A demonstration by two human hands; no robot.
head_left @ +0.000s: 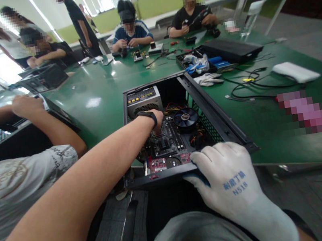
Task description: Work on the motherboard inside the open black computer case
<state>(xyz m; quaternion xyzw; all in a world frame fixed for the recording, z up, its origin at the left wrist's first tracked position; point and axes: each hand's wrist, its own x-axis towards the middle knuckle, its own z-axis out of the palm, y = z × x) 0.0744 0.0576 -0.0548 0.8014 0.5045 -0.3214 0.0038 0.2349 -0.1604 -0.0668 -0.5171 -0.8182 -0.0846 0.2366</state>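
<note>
Computer case (209, 108) open, both hands on the job

Head view: case lies open side up at the near edge of the green table (95, 91), in front of the person's lap. Left hand (157, 120), bare, black wristband, is down inside, beside the power supply (143, 101) and over the motherboard (162, 144). Fingertips hidden; can't tell if they're pinching anything. Right hand (226, 173), white glove, clasps the near rim, fingers curled over it, thumb on the outside. Fan (185, 117) sits right of the left hand; red card (160, 164) just inside the near rim. Loose glove (208, 79) and black cables (238, 94) on the table, right of the case.
</note>
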